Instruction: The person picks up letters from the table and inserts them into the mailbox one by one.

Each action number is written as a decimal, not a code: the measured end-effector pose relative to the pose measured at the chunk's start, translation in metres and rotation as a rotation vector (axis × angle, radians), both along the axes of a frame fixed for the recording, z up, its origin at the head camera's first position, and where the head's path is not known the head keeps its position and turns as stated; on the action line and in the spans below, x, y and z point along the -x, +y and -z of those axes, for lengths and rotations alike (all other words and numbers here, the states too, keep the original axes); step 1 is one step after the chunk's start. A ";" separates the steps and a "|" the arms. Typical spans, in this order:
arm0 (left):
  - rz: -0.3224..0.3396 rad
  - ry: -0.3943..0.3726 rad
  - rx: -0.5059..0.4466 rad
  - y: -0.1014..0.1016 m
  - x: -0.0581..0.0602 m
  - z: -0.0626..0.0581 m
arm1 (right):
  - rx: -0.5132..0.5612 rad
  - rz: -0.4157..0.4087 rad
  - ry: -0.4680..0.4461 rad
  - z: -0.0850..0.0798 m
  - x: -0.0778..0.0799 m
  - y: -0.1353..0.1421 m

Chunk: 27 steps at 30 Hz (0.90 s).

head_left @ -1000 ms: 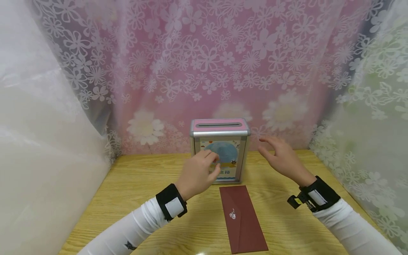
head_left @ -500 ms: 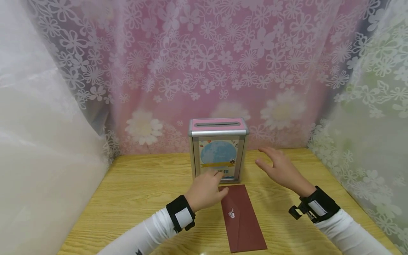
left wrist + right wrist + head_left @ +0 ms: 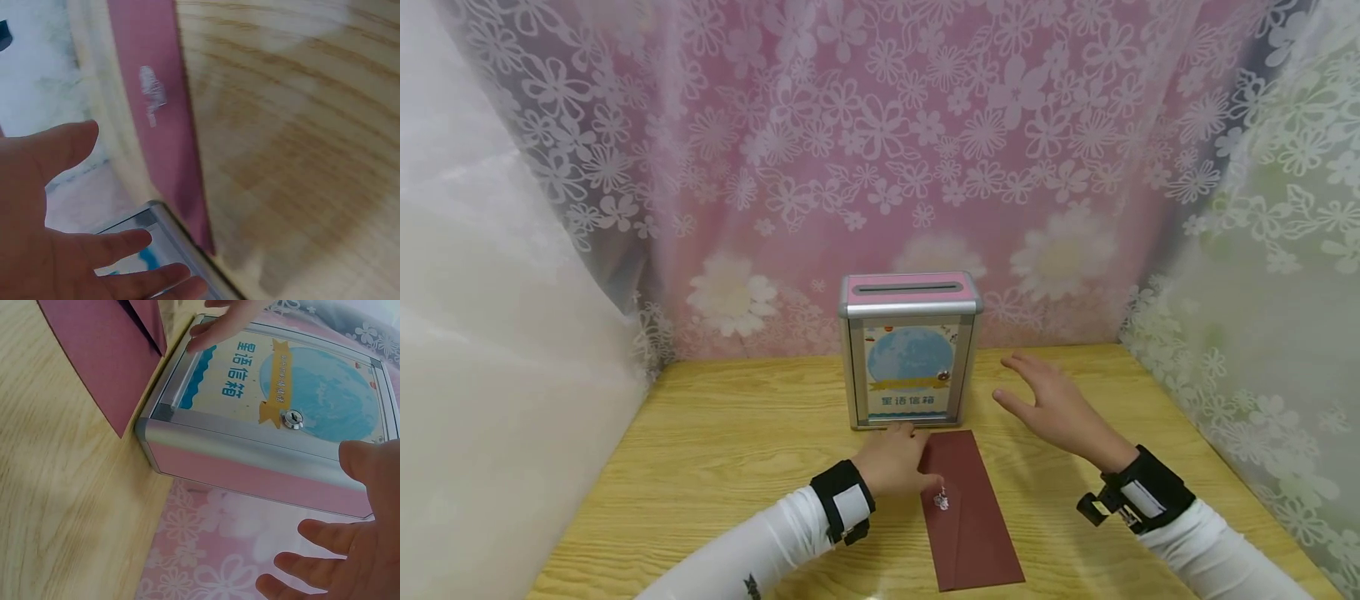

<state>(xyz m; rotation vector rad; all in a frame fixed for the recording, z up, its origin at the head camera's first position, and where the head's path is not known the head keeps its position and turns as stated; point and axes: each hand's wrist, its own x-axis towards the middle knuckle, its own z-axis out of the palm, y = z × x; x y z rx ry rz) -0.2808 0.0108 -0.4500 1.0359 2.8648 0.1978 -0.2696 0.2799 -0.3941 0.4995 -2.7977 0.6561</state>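
A dark red envelope (image 3: 973, 517) with a small silver print lies flat on the table, its far end close to the foot of a pink and silver letter box (image 3: 910, 367). My left hand (image 3: 891, 460) hovers over the envelope's far left edge. In the left wrist view its fingers (image 3: 125, 247) are spread and hold nothing. My right hand (image 3: 1060, 408) hangs in the air to the right of the box, fingers loosely extended. The right wrist view shows the box's keyed lock (image 3: 292, 419) and my right hand (image 3: 350, 544) apart from its side.
The box stands upright near the back of the wood-grain table (image 3: 737, 450), with a slot (image 3: 908, 288) in its top. A pink floral curtain (image 3: 880, 167) hangs behind, and pale sheeting (image 3: 497, 333) lines the left side.
My left hand has come down and toward me, from in front of the box to the envelope's left edge. The right hand has dropped slightly. Box and envelope stay in place.
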 end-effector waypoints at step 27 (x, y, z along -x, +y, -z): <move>-0.008 0.061 -0.028 0.014 0.019 0.027 | -0.003 0.003 0.002 0.019 -0.005 -0.001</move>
